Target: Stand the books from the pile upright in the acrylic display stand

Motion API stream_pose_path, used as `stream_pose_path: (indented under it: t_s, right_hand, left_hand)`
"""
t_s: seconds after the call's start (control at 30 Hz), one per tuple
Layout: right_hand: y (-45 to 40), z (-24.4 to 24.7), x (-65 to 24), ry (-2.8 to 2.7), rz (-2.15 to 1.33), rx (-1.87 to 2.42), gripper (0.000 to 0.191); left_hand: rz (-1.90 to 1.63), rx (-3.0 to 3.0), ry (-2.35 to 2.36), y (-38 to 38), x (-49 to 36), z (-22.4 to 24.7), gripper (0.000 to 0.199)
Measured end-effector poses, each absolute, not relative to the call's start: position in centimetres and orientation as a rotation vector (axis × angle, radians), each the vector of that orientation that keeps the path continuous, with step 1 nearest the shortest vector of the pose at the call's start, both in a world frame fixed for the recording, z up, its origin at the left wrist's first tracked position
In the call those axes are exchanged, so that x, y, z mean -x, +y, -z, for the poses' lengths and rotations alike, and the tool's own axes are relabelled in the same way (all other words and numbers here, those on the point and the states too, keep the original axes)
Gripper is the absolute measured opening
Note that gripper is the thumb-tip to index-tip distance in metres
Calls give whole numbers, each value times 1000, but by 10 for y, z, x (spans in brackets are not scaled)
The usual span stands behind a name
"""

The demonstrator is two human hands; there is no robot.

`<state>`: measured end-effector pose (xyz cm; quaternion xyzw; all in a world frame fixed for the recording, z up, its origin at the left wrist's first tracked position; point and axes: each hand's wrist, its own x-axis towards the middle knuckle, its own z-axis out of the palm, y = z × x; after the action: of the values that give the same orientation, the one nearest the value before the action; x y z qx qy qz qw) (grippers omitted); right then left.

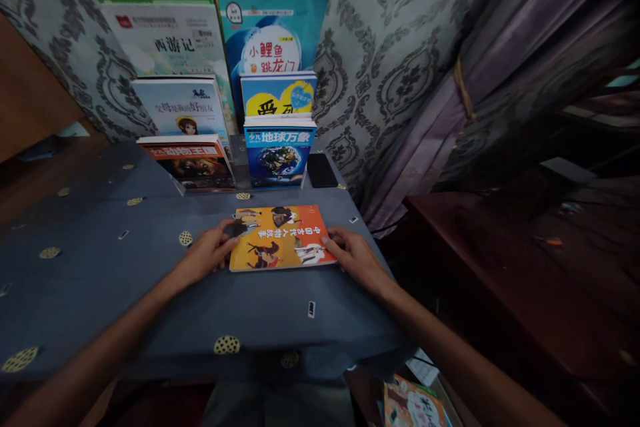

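Observation:
An orange and yellow book point(285, 240), turned sideways with several painted figures on its cover, is between my hands at the table. My left hand point(211, 248) grips its left edge, thumb on the cover and fingers at the side. On the right edge, my right hand point(353, 253) has its thumb over the cover, with the other fingers partly hidden behind and below. Just beyond the book, upright books stand in a clear rack; closest are a lion-covered book point(193, 163) and a blue globe-covered book point(278, 157).
Taller books, such as a teal one point(275, 33), rise behind against the patterned wall. A black phone point(321, 170) lies right of the rack. The blue tablecloth point(125, 280) covers the table. At lower right, below the table, are more books point(415, 403); a dark red desk point(500, 280) stands right.

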<state>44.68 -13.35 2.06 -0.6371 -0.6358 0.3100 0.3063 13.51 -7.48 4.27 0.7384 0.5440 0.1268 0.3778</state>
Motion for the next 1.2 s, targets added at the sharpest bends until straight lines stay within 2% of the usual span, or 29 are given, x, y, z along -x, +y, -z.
stream_pose_path:
  t_s: [0.1,0.2,0.27,0.4,0.5,0.63,0.97,1.2]
  right_hand:
    - [-134,-26,-449,-1827,-675,1789,43]
    - [-137,-30,-445,-1910,-415,1937,36]
    - [-137,-30,-436,-1924,-247,1935,32]
    - [-128,-26,-399,-2018,-24,1645,31]
    - [-114,-18,-372,-2160,-97,1444,39]
    - [-97,-4,-363,-2266,-263,1431,51]
    - [-97,1,-415,-2108,-213,1808,59]
    - [-137,12,-423,-2072,-146,1752,56]
  left_hand:
    - [-217,-2238,1581,-78,-140,-53,44]
    - [-223,-2509,1660,-81,-151,-55,37]
    - [-323,-2661,1532,-81,-162,-49,36]
    - [-508,-2830,1255,-74,-186,-24,39]
    - [-488,-2887,1208,-64,-194,-5,44]
    - [-434,-2888,1262,-54,-188,8,50]
    - [-409,-2835,1315,-52,-184,5,55]
    - [-341,-2834,1351,-51,-182,2,54]
